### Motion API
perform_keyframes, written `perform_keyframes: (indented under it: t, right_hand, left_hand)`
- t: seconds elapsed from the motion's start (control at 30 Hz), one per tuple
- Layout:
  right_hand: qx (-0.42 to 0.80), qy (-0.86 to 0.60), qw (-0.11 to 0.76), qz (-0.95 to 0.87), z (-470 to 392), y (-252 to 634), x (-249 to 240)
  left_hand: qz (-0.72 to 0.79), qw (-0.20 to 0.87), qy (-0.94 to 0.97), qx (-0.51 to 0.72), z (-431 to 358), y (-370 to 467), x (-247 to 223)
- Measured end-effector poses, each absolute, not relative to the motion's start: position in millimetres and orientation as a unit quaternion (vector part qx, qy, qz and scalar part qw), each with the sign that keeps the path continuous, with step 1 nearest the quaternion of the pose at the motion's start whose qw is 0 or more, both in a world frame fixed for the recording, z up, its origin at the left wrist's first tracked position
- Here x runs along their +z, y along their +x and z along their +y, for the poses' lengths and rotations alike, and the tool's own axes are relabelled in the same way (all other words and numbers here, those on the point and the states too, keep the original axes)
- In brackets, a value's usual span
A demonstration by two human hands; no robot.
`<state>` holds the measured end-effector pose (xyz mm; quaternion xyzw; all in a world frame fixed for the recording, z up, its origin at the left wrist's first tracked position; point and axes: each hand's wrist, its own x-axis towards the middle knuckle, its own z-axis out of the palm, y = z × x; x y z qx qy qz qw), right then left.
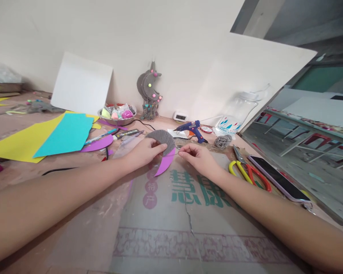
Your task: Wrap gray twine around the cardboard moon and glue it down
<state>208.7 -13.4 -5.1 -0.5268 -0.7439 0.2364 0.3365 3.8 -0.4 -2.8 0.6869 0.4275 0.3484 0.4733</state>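
A purple crescent moon cutout is gripped by my left hand, its upper part wrapped in grey yarn and its lower tip bare. The thumb lies across the wrapped part. Just right of the crescent, my right hand is closed, thumb and forefinger pinching a thin grey strand that runs to the moon. A loose ball of grey yarn sits behind on the right. Against the wall hangs a grey wrapped moon ornament with small coloured balls.
Yellow-and-red handled scissors and a phone lie right. A blue glue gun, a glass jar and a bowl of coloured pompoms stand behind. Yellow felt and turquoise felt lie left. The table's edge runs along the right.
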Motion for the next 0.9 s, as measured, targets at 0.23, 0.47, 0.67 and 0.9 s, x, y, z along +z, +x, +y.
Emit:
perform_keyframes:
  t: [0.23,0.47,0.67,0.9]
  right_hand:
    - [0.192,-0.519,0.359,-0.752,-14.9,205.4,-4.0]
    - [0.180,-0.517,0.377,-0.747,-18.3,203.7,-2.7]
    - [0.172,-0.515,0.380,-0.749,-18.4,204.8,-4.2]
    - [0.161,-0.522,0.382,-0.745,-20.2,205.0,-3.1]
  left_hand:
    - [0.396,0.476,0.714,0.327,-2.7,5.1,-6.5]
    - [0.409,0.436,0.741,0.306,-4.4,5.4,-3.5]
    - [0.397,0.445,0.740,0.312,-3.9,5.4,-3.7]
    - [0.386,0.462,0.741,0.296,-3.3,4.9,-2.2]
